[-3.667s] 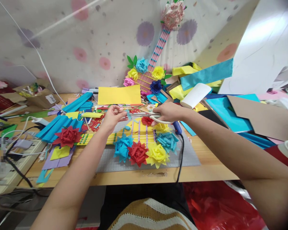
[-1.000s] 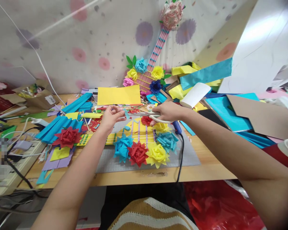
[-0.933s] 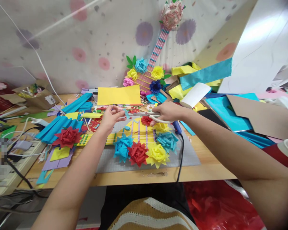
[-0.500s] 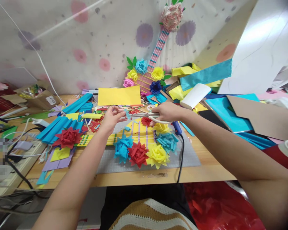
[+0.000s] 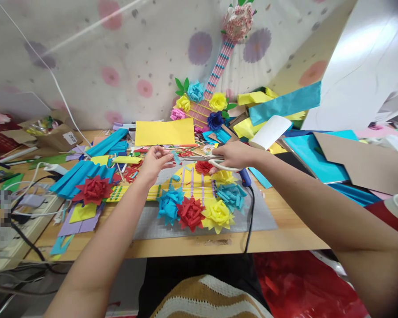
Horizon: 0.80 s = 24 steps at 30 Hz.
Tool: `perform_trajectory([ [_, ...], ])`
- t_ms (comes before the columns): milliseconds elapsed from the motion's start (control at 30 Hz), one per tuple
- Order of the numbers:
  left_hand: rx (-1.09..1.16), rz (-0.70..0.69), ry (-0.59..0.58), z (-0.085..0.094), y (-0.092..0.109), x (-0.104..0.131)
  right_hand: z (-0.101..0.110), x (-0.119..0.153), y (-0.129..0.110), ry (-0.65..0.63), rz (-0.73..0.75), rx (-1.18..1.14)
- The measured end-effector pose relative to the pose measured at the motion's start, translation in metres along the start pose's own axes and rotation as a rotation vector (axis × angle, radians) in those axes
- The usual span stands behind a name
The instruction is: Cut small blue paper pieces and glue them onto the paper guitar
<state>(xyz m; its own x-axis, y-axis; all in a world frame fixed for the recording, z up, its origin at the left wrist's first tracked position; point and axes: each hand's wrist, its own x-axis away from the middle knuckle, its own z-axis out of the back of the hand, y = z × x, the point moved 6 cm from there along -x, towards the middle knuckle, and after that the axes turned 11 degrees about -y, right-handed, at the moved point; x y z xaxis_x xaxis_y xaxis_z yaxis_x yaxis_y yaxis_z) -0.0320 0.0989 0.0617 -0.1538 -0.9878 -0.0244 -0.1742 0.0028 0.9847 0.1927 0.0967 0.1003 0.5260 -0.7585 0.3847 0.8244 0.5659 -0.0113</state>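
My left hand point(image 5: 155, 163) pinches a small strip of blue paper point(image 5: 176, 158) between thumb and fingers. Around the handles of a pair of scissors point(image 5: 223, 166) my right hand point(image 5: 235, 154) is closed, and the blades point left toward the strip. Below both hands lies a yellow paper guitar point(image 5: 167, 191) with purple strips across its body. Blue, red and yellow paper flowers line its edge, among them a red flower point(image 5: 191, 213) and a yellow flower point(image 5: 218, 215). Small blue paper bits rest on the guitar near the blades.
A grey cutting mat point(image 5: 252, 221) lies under the guitar. A blue glue gun point(image 5: 244, 177) with a black cord sits to the right. Blue crepe paper point(image 5: 71, 179) and a power strip point(image 5: 29, 229) are at left. A pink flowered guitar point(image 5: 215, 73) leans against the wall.
My right hand and the scissors have shifted slightly to the right. My left hand holds the blue paper strip in nearly the same place.
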Motion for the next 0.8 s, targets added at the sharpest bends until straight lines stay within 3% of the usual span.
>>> perform_trajectory([
  [800, -0.018, 0.013, -0.012, -0.0023, -0.0005, -0.001, 0.0029, -0.0058, -0.0081, -0.008, 0.018, -0.043],
])
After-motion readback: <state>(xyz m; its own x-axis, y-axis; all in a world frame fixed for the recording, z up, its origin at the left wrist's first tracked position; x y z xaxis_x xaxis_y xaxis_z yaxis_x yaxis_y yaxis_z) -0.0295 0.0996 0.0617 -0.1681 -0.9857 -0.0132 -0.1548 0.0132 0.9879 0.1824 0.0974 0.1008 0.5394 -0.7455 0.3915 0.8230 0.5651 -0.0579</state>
